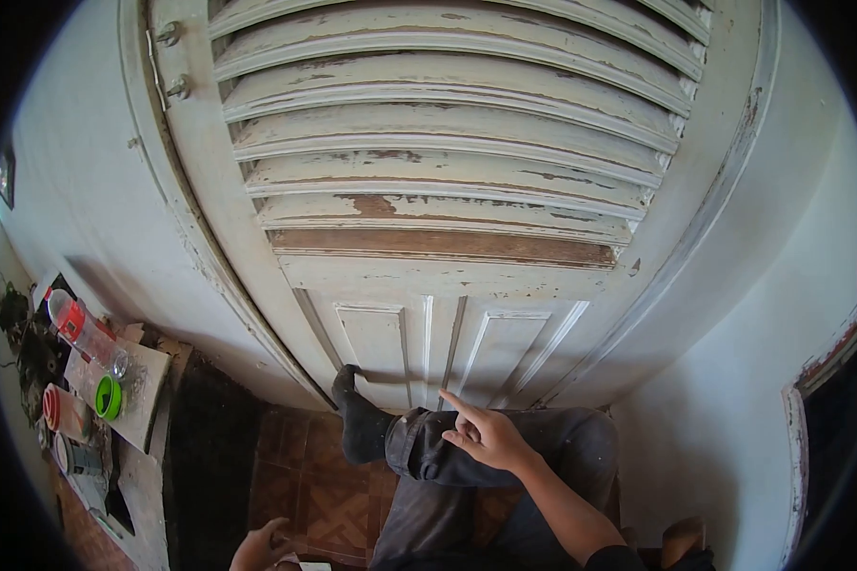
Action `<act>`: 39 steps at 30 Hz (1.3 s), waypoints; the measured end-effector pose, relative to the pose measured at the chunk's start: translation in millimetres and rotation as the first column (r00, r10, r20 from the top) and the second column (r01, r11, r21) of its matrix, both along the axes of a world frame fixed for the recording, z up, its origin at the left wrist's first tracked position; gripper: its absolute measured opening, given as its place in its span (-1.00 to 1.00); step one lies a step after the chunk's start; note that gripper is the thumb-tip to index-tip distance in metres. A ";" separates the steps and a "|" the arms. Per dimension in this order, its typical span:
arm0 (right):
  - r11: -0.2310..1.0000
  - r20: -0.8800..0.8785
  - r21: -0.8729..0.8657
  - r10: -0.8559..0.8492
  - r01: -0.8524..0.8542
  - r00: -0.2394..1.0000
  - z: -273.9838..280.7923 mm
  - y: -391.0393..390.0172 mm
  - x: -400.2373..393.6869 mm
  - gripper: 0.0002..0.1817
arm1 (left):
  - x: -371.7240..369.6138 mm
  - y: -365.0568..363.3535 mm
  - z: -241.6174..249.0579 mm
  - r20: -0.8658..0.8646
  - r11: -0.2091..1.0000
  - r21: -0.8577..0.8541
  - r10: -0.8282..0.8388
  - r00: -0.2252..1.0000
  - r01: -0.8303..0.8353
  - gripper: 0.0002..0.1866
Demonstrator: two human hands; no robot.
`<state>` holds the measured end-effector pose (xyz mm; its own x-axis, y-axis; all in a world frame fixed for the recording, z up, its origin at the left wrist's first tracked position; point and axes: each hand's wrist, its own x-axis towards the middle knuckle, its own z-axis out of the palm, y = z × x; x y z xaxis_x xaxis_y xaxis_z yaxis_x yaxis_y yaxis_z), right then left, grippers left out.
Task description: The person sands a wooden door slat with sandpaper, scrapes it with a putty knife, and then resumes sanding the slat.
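Observation:
My right hand (486,436) is over my bent leg, which lies crossed in dark grey trousers (543,443). Its index finger points up toward the lower door panels, the thumb stands apart, and nothing shows in it. At the bottom edge, my left hand (260,549) is partly in view with fingers loosely bent and apart, and no object shows between them. A small white piece (314,566) lies just right of it, cut off by the frame. My foot in a dark sock (364,419) is up against the base of the white slatted door (448,276), whose paint is peeling.
On the left, a cluttered ledge (157,495) holds a clear plastic bottle (86,333) with a red label, a green lid (109,398), a red-rimmed jar (65,411) and a tin (76,457). Brown patterned tiles (305,485) cover the floor. White walls flank the door.

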<state>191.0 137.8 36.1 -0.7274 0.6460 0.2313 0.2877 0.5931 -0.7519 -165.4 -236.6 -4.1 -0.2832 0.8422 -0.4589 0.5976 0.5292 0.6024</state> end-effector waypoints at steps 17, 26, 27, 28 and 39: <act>0.980 -0.372 -0.158 0.052 -0.118 0.927 75.3 -63.5 0.7 -0.56 | 150.6 252.7 110.0 0.292 0.355 0.932 -0.634 0.716 -0.065 -0.46; 0.860 -0.121 0.509 0.019 0.045 0.993 147.2 -28.3 9.2 -0.67 | 117.4 284.3 159.0 -0.273 0.070 0.934 -0.490 0.828 0.350 -0.67; 0.792 -0.143 0.604 -0.006 0.092 0.990 156.2 -25.1 4.5 -0.61 | 113.7 286.1 164.8 -0.328 0.052 0.922 -0.422 0.845 0.383 -0.70; 0.795 -0.143 0.599 -0.014 0.098 0.990 163.3 -20.0 0.5 -0.61 | 110.8 288.4 170.3 -0.381 0.034 0.907 -0.354 0.854 0.419 -0.72; 0.375 -0.297 0.868 -0.135 0.327 0.945 197.2 47.6 14.5 -0.45 | 140.4 382.9 232.2 -0.647 -0.390 0.702 -0.001 0.762 0.596 -0.71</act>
